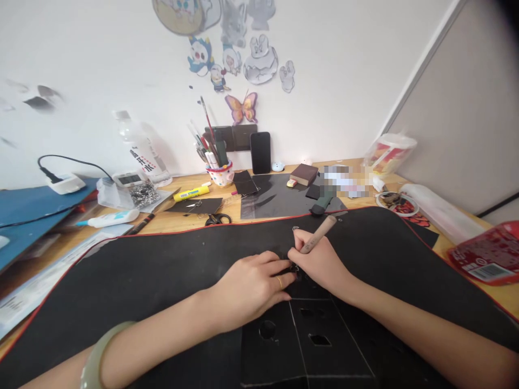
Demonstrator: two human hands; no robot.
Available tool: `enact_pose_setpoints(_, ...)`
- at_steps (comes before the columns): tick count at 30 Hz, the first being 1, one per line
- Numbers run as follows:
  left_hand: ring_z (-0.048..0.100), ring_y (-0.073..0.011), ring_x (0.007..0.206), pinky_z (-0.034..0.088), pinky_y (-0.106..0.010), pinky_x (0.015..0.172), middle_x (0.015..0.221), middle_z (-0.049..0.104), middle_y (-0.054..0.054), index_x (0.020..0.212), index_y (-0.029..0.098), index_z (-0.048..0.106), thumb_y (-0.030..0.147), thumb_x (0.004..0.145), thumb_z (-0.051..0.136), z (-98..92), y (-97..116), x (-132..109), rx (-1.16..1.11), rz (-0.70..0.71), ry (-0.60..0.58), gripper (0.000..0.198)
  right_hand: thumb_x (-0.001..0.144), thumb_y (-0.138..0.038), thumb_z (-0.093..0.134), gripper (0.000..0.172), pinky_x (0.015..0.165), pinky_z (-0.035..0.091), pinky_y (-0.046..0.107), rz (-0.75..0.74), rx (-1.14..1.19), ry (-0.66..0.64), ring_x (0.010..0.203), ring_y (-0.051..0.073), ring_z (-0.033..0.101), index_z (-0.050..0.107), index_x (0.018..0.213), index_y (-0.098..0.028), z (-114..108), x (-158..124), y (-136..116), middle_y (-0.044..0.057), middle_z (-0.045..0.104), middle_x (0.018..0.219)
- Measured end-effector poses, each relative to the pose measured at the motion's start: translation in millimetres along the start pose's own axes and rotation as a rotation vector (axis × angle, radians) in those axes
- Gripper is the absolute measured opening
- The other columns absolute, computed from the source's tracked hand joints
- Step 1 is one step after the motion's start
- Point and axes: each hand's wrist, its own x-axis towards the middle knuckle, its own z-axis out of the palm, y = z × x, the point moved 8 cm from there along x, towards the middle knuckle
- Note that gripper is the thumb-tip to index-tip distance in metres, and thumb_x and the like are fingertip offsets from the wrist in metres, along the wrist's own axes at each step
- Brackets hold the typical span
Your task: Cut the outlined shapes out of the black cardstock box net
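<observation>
My right hand grips a beige-barrelled pen, its lower end hidden behind my fingers near the upper part of a black sheet. My left hand lies flat on that sheet, fingers a little apart, fingertips close to my right hand. White lines divide the sheet into sections. Cut-out shapes show in it, among them a round hole and a four-sided one. Small pale marks sit between my two hands, too small to make out.
A black desk mat with red edging lies under the sheet. Behind it are black-handled scissors, a yellow glue stick, a pen cup, a phone and a water bottle. A red package stands at right.
</observation>
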Motion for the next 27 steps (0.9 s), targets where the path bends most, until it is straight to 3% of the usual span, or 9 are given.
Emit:
enact_pose_setpoints(4, 0.046, -0.0226, 0.105, 0.046, -0.036, 0.080, 0.112, 0.055, -0.009, 0.111, 0.017, 0.052, 0.033, 0.087, 0.042, 14.3, 4.7, -2.1, 0.161, 0.014, 0.056, 0.031, 0.063, -0.012, 0.044, 0.023, 0.045, 0.021, 0.023, 0.016, 0.002, 0.082, 0.047, 0.008, 0.026, 0.024, 0.054, -0.020, -0.2, -4.5, 4.4, -0.007, 0.026, 0.050)
enact_pose_setpoints(9, 0.046, -0.0247, 0.109, 0.045, -0.036, 0.083, 0.117, 0.053, -0.012, 0.113, 0.014, 0.051, 0.030, 0.089, 0.037, 19.0, 10.0, -6.0, 0.305, 0.064, 0.147, 0.032, 0.061, -0.010, 0.045, 0.025, 0.044, 0.021, 0.022, 0.024, 0.001, 0.103, 0.046, 0.008, 0.026, 0.023, 0.053, -0.020, -1.8, -3.8, 3.8, -0.007, 0.025, 0.049)
enact_pose_setpoints(27, 0.043, -0.0285, 0.114, 0.047, -0.039, 0.083, 0.120, 0.050, -0.014, 0.116, 0.013, 0.049, 0.031, 0.091, 0.032, 20.9, 7.6, -7.8, 0.297, 0.032, 0.109, 0.035, 0.060, -0.008, 0.046, 0.029, 0.043, 0.020, 0.022, 0.012, 0.001, 0.084, 0.045, 0.007, 0.024, 0.021, 0.051, -0.020, -3.7, -4.9, -0.1, -0.008, 0.023, 0.047)
